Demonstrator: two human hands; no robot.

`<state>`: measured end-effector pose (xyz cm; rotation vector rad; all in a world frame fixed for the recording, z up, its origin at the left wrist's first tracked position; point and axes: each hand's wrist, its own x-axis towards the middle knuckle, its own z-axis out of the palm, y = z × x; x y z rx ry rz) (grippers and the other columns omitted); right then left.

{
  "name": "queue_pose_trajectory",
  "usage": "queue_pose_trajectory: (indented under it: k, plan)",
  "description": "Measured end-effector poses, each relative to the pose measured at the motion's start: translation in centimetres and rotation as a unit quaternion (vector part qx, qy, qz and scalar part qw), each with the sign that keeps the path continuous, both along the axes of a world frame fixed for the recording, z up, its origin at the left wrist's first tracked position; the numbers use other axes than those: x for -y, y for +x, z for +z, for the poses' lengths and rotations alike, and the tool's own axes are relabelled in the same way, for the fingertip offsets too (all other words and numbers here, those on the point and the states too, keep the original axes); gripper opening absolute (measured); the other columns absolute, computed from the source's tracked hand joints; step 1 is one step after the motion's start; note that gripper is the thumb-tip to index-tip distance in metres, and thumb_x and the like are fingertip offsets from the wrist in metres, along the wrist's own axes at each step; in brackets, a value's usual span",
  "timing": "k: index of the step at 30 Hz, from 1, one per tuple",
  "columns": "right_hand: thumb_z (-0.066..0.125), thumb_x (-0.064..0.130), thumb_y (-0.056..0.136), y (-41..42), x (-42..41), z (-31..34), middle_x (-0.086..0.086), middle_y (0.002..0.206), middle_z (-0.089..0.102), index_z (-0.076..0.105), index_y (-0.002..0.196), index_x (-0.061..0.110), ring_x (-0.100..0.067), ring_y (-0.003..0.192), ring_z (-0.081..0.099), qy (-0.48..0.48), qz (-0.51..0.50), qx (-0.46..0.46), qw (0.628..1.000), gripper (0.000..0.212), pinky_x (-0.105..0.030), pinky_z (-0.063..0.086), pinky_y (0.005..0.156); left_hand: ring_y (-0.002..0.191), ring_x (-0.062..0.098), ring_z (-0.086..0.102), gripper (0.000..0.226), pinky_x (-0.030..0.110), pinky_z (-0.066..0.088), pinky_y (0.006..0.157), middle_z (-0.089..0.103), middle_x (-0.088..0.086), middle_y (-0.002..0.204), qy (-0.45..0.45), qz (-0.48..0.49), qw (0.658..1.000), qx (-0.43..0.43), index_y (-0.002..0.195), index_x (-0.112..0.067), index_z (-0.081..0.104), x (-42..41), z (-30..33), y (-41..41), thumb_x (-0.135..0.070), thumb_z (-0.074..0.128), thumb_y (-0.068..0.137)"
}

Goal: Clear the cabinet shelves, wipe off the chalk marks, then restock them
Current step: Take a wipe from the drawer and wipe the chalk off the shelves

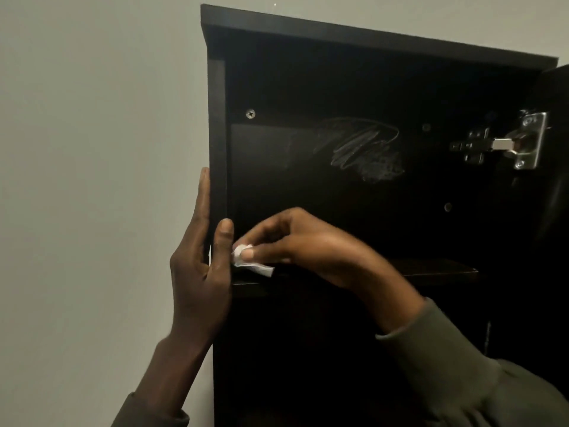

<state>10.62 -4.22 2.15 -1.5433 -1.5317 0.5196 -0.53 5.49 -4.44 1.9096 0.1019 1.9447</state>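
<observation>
Cabinet [338, 35]: dark, boxy; scribbled chalk marks [363, 149].

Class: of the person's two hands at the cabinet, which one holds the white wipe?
The right hand pinches the white wipe above the shelf. The left hand holds nothing and rests flat against the cabinet side.

Matt dark wood cabinet [369, 29]; shiny metal hinge [520, 143].

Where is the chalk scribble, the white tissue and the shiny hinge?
Chalk scribble [363, 149]: head view, middle of the white lines on the cabinet's back wall.
Tissue [243, 260]: head view, crumpled part pinched by the right hand's fingers.
Hinge [523, 140]: head view, silver plate at the right side.
</observation>
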Motion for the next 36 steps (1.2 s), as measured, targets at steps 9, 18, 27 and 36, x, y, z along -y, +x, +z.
queue_pose_trajectory:
  k: [9, 18, 27, 36]
  plan:
    - [0.064, 0.01, 0.09, 8.0, 8.0, 4.1, 0.001, 0.099, 0.075, 0.068, 0.114, 0.015, -0.008, 0.091, 0.072, 0.397, -0.206, -0.316, 0.837, 0.025, -0.018, 0.057, 0.072, 0.146, 0.003, 0.024, 0.058, 0.024, 0.027, 0.119, 0.023, -0.001, 0.161, 0.057, -0.019, 0.998, 0.015, 0.154, -0.008, 0.02, -0.1, 6.0, -0.7, -0.013, 0.045, 0.102]
    - [0.068, 0.016, 0.09, 13.1, 7.2, 2.3, 0.011, 0.092, 0.068, 0.072, 0.104, 0.019, 0.009, 0.078, 0.059, 0.422, -0.488, 0.105, 0.756, 0.015, 0.0, 0.046, 0.068, 0.143, -0.006, 0.022, 0.056, 0.009, 0.024, 0.113, 0.024, -0.002, 0.161, 0.088, 0.007, 0.996, 0.011, 0.155, -0.01, 0.018, -0.8, 10.6, 0.2, -0.013, 0.041, 0.104]
    - [0.068, 0.02, 0.091, 15.2, 5.7, 2.2, 0.005, 0.098, 0.067, 0.071, 0.108, 0.009, -0.008, 0.094, 0.064, 0.397, -0.518, 0.135, 0.746, 0.021, -0.001, 0.041, 0.068, 0.142, -0.007, 0.022, 0.055, 0.006, 0.025, 0.111, 0.024, -0.001, 0.161, 0.087, 0.002, 0.996, 0.019, 0.155, -0.01, 0.018, -0.7, 10.5, 0.3, -0.013, 0.04, 0.104]
    - [0.066, 0.024, 0.092, 11.7, 0.0, 1.7, -0.005, 0.111, 0.068, 0.067, 0.117, 0.013, -0.017, 0.103, 0.063, 0.38, -0.457, 0.192, 0.781, 0.028, -0.029, 0.055, 0.088, 0.145, 0.003, 0.023, 0.054, 0.008, 0.025, 0.113, 0.025, 0.003, 0.16, 0.091, 0.013, 0.995, 0.025, 0.154, -0.006, 0.019, -0.6, 10.6, 0.6, -0.008, 0.039, 0.104]
